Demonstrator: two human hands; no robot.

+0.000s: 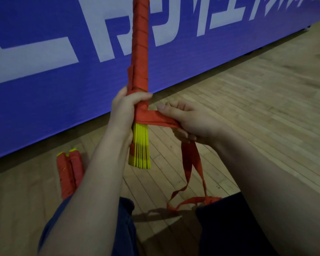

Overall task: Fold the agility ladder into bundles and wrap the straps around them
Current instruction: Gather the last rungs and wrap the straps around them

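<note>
Left hand [127, 109] clenched around an upright bundle [139, 71] of yellow rungs to steady it, right hand [185, 122] pinching the red strap [156, 119] taut sideways for another turn, its slack trailing to the wooden floor [248, 108] beside two finished bundles [69, 172].

Yellow rung bundle [139, 145] upright at centre, upper part spiral-wrapped in red strap [155, 119], lower yellow ends bare. Strap leads off right, loose tail hanging down. Two wrapped bundles [64, 174] lie side by side, near left.
</note>
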